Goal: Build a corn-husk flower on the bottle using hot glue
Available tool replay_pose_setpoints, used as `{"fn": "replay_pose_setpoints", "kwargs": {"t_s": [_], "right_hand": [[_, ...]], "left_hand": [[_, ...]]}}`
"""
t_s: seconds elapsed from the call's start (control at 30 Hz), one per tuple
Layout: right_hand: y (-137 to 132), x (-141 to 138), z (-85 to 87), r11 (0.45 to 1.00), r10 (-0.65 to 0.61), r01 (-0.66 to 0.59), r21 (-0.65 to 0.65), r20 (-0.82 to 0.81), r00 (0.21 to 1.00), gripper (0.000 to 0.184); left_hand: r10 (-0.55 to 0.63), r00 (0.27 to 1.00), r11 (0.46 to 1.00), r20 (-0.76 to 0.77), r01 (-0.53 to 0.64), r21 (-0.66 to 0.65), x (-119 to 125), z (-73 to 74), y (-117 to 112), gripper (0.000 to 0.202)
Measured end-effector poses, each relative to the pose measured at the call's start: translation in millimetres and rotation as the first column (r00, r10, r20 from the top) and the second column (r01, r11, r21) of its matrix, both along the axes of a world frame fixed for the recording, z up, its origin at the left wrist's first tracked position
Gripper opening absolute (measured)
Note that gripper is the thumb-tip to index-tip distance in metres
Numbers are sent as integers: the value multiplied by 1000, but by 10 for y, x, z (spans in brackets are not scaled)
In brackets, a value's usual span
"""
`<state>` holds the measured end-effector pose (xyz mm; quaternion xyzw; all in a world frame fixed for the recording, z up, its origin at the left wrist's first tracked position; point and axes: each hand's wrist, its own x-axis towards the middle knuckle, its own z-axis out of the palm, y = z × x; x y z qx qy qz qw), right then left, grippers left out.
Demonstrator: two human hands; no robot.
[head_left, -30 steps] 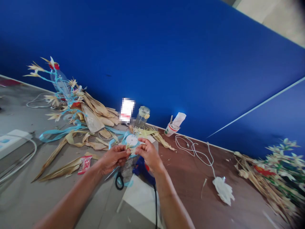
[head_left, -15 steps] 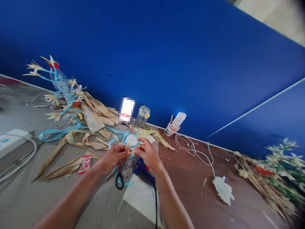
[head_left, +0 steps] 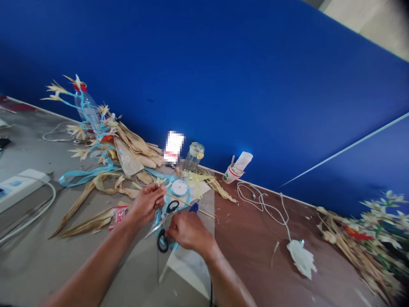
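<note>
My left hand (head_left: 148,204) pinches a small pale husk flower (head_left: 159,182) at its fingertips. A thin tan stick (head_left: 183,201) runs rightward from beside those fingertips; whether they hold it, I cannot tell. My right hand (head_left: 188,231) is curled around a blue glue gun (head_left: 194,207), most of which the hand hides. Black-handled scissors (head_left: 162,241) lie by its fingers, blades pointing left. Just beyond the hands is a white spool (head_left: 179,187) with light blue ribbon.
Dried husks (head_left: 134,147) and a blue-stemmed husk-flower branch (head_left: 96,128) lie at the left, near a power strip (head_left: 24,187). A jar (head_left: 194,155), a paper cup (head_left: 232,174) and a white cable (head_left: 268,209) are along the blue partition. More flowers (head_left: 383,221) are at far right.
My hands have moved apart. The left keeps the small flower; the right has dropped down and toward me onto the glue gun, which has shifted. Spool, stick and scissors show more.
</note>
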<state>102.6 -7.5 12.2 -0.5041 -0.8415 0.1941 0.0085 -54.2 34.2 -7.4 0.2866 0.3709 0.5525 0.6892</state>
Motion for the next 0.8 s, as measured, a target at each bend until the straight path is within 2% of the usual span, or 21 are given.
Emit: {"fn": "replay_pose_setpoints", "kwargs": {"t_s": [0.1, 0.2, 0.37, 0.47, 0.53, 0.63, 0.7, 0.8], "right_hand": [[-79, -121, 2, 998, 56, -62, 27, 168, 984, 28], [-104, -200, 18, 997, 76, -81, 10, 245, 967, 27], [-125, -267, -17, 997, 61, -70, 33, 230, 971, 34], [-123, -269, -43, 998, 43, -51, 31, 213, 976, 30], [-101, -225, -27, 1000, -6, 3, 21, 161, 987, 25], [-24, -62, 51, 991, -133, 132, -31, -41, 990, 19], [53, 97, 106, 971, -226, 206, -117, -191, 955, 16], [188, 357, 134, 937, -313, 220, -272, -375, 873, 17]], "left_hand": [[16, 998, 1000, 68, -14, -17, -53, -44, 36, 28], [15, 994, 999, 108, -10, -50, -87, -81, 63, 26], [12, 992, 997, 126, -2, -75, -82, -86, 66, 24], [18, 990, 996, 138, -6, -91, -88, -76, 68, 23], [20, 989, 997, 147, -8, -82, -122, -70, 81, 22], [4, 981, 999, 193, 4, -44, -222, -55, 115, 20], [-12, 966, 999, 259, 22, -33, -299, -46, 138, 17], [-47, 944, 998, 328, 61, -33, -374, -37, 158, 16]]}}
